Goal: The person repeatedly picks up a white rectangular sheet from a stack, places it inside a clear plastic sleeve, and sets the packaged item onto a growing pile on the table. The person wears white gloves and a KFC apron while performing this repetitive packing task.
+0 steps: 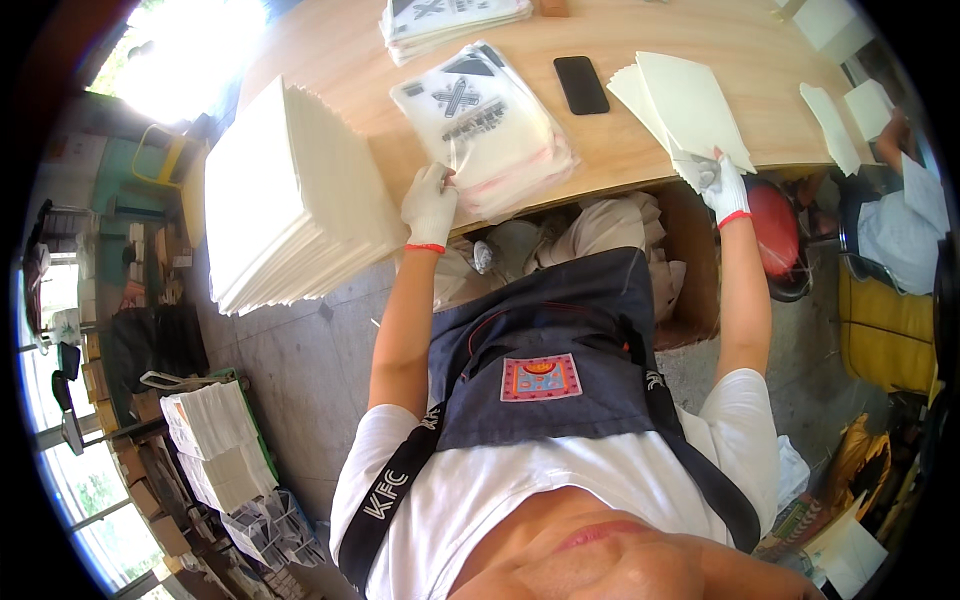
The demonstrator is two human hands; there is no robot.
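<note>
My left hand (430, 207), in a white knit glove with a red cuff, is closed at the near left edge of a stack of clear printed plastic bags (490, 125). Its fingertips pinch the edge of a bag. On the right, my right hand (724, 190), gloved the same way, grips the near edge of a small fanned pile of cream paper sheets (690, 100). Part of its fingers is hard to make out against the paper. Just left of my left hand, a tall stack of cream folded sheets (270, 190) stands at the table's edge.
A black phone (581, 85) lies between the bags and the small pile. More printed bags (455, 25) are at the far side of the wooden table (610, 150). A red stool (775, 240) stands below at right, near another person's pale clothing (900, 225). Shelves line the left.
</note>
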